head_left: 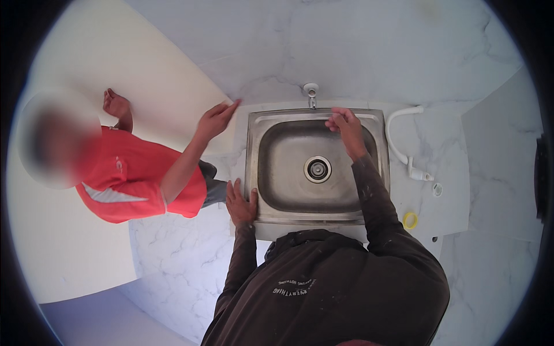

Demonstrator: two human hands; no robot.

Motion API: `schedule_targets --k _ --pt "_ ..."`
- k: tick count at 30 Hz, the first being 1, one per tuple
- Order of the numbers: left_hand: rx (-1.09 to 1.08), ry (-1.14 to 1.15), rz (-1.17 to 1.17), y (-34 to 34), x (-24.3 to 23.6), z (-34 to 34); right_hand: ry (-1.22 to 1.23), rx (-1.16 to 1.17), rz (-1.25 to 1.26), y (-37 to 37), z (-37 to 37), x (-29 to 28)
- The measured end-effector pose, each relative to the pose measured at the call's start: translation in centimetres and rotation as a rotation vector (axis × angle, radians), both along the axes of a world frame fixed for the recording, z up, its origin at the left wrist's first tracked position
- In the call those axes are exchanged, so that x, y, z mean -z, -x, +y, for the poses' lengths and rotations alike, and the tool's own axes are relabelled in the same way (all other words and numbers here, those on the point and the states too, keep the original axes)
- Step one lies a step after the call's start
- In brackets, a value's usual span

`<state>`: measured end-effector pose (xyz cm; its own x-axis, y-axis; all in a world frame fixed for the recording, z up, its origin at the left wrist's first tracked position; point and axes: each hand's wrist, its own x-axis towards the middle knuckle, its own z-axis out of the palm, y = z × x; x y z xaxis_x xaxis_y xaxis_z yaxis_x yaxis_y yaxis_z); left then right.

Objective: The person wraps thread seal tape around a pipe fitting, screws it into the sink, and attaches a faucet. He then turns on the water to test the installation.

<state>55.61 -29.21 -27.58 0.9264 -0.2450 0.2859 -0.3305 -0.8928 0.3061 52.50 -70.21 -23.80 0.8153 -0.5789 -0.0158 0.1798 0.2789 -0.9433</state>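
A stainless steel sink [252, 167] with a round drain [318, 169] lies in front of me. My left hand [240, 205] rests on its left rim and the counter beside it, fingers spread and holding nothing. Over the far right part of the basin, my right hand [348, 131] is raised with its fingers loosely bent and apart; I see nothing in it. Nearest to that hand is a chrome tap [312, 98] on the wall, behind the sink's far edge.
On the marbled counter [430, 144] at right lie a white drain hose with trap fittings [395, 135], a small round white piece [437, 190] and a yellow ring [410, 220]. A person in a red shirt [144, 179] stands at left, one hand [216, 120] stretched toward the sink.
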Motion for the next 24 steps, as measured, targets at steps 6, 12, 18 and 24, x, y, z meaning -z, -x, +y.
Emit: schedule_targets --k 6,12,18,24 --pt "-0.022 0.01 -0.019 1.6 0.1 -0.3 0.422 0.179 0.174 9.9 1.7 1.1" --pt "-0.017 0.004 -0.074 2.6 0.2 -0.4 1.057 0.367 0.323 20.8 2.8 3.8" --pt "-0.051 0.013 -0.068 2.9 0.7 -0.4 1.176 0.371 0.385 28.4 4.0 6.9" --pt "-0.023 0.027 -0.087 2.4 0.4 -0.7 1.235 0.401 0.394 28.4 4.3 8.4"
